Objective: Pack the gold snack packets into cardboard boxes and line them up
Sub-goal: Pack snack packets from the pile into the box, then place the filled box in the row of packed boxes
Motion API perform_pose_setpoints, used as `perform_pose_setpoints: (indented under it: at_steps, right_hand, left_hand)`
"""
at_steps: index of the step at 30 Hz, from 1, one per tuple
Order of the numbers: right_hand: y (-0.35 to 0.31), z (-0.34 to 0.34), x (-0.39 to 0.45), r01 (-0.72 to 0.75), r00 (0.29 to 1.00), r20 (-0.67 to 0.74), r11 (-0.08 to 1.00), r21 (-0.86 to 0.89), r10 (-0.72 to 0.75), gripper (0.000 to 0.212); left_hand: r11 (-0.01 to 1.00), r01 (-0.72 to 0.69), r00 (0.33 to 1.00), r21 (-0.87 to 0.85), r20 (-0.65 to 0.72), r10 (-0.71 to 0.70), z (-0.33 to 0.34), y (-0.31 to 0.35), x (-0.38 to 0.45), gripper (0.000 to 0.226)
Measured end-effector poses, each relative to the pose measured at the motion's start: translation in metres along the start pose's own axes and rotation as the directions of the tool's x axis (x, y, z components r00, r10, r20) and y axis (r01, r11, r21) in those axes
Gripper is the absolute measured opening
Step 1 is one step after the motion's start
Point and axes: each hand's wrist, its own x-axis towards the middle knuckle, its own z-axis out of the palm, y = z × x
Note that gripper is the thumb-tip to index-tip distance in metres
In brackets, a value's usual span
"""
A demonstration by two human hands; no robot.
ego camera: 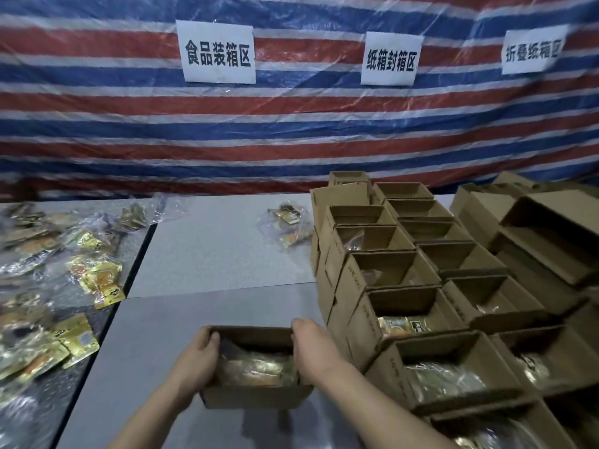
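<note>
An open cardboard box [256, 398] sits low in the middle of the grey table, with gold snack packets [259, 366] inside it. My left hand [197, 354] grips its left wall, fingers curled over the rim. My right hand [312, 345] grips its right wall in the same way. Just to the right stand two rows of open boxes [418, 322], several of them holding gold packets. Loose gold packets [81, 280] in clear bags lie spread over the table's left side.
A small clear bag of packets [287, 222] lies at the far middle of the grey table [210, 254]. Flat and empty cartons [544, 234] pile up at the far right. A striped tarp with three paper signs [218, 51] hangs behind.
</note>
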Motion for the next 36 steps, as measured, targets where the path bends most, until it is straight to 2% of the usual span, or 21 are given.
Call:
perform_pose_setpoints:
  at_steps: [6,11,15,18,25,28,31,36]
  right_hand:
    - [0.001,-0.058,-0.043,0.036,0.998,-0.046,0.997,0.063,-0.033,0.007]
    - [0.010,-0.116,-0.084,0.067,0.996,-0.069,0.993,0.093,-0.060,0.005]
    - [0.032,-0.150,-0.120,0.079,0.990,-0.127,0.994,0.082,-0.068,0.008]
    - [0.048,-0.178,-0.143,0.060,0.981,-0.190,0.994,0.090,-0.042,0.010]
    - [0.100,-0.247,-0.163,-0.061,0.946,-0.317,0.997,0.050,0.074,0.011]
    - [0.128,-0.273,-0.150,-0.132,0.929,-0.347,0.991,0.007,0.126,0.006]
    - [0.156,-0.288,-0.129,-0.190,0.915,-0.365,0.982,-0.021,0.169,0.011]
    - [0.189,-0.299,-0.091,-0.203,0.913,-0.369,0.978,-0.043,0.174,0.019]
  left_hand:
    - [1.000,0.019,1.000,-0.021,-0.016,-0.019,-0.009,0.047,-0.055,0.024]
    - [0.996,0.058,0.996,-0.072,0.078,-0.053,-0.022,0.095,-0.108,0.027]
    - [0.998,-0.015,0.975,-0.068,0.221,0.030,-0.018,0.126,-0.149,0.034]
    - [0.995,-0.085,0.966,-0.051,0.239,0.095,-0.009,0.153,-0.168,0.029]
    - [0.977,-0.210,0.947,0.025,0.252,0.197,0.034,0.229,-0.175,0.032]
    - [0.976,-0.218,0.943,0.025,0.262,0.204,0.074,0.257,-0.162,0.037]
    - [0.978,-0.206,0.946,0.018,0.261,0.194,0.116,0.278,-0.148,0.041]
    - [0.980,-0.197,0.946,0.005,0.262,0.189,0.153,0.299,-0.117,0.036]
